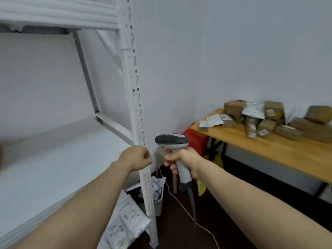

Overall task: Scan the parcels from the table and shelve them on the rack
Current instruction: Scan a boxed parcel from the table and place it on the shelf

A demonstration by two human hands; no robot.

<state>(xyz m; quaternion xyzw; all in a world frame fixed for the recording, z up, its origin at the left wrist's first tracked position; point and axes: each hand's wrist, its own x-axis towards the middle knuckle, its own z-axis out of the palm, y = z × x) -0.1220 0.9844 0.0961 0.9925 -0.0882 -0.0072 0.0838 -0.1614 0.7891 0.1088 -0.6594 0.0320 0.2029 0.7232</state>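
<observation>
Head view, swept left to right. White rack (53, 159) fills the left side, its slotted post (136, 97) at the near corner. Printed mailer bags (125, 221) lie on the lower shelf by the post's foot, one edge hanging past the shelf lip. Risk: a knee or the trailing cable could drag them off. Left hand (136, 158) is clenched in a fist, holding nothing I can see, just in front of the post. Whether it touches the post cannot be told. Risk: on a turn toward the table, knuckles could knock the post.

Centre: scanner (173, 142), head not aimed at any parcel. Right hand (186, 163) grasps its handle, fingers wrapped round, one finger up by the trigger. Dark cable (192, 202) drops from the handle's foot toward the floor, near a small bin (159, 207) stuffed with paper. Risk: the cable may snag on bin or post, or run short of the table and jerk the scanner.

Right: red crate (197, 141) by the table's near end. Wooden table (269, 155) is well apart from both hands. Parcels (260, 121), brown boxes and white bags, are heaped loosely at its back by the wall, none in hand. Risk: pulling one from low in the heap could tumble others off the edge.
</observation>
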